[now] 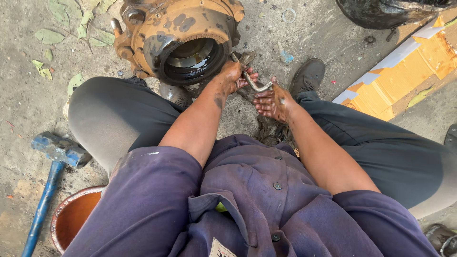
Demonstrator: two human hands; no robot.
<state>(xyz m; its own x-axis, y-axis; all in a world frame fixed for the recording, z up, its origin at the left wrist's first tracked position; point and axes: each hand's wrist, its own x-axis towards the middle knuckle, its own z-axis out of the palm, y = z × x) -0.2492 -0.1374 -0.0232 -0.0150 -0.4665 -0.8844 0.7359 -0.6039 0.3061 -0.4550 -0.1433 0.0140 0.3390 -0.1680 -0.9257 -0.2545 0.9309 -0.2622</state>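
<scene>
Your left hand (232, 76) is greasy, fingers curled tight around the upper end of a bent metal tool (251, 81), a thin curved rod. Grip is closed on it. Your right hand (271, 102) sits just below and to the right, also dark with oil, fingers wrapped over the lower end of the same bent metal tool, clamped on it too. The rod spans between both hands, on the ground side of the yellow hub housing (178, 38), just beside its lower right edge. Tip of the rod points up toward the housing; cannot tell if it touches. The housing is a rusty orange-yellow casting lying on the concrete floor (28, 95), with a big round bore (193, 59) facing you, dark and shiny inside, splined ring around the rim. You are seated, knees spread, grey trousers (109, 119), purple work shirt (247, 200). Black shoe (308, 75) near your right hand. Blue sledgehammer (59, 150) lies well apart on your left, head by your left knee, handle running down toward the lower edge. Orange bowl (71, 216) just beside the handle, partly hidden by your sleeve. Flattened yellow cardboard (404, 76) on the right, and a black bag (385, 12) top right. Dry leaves (62, 38) scattered at top left.
</scene>
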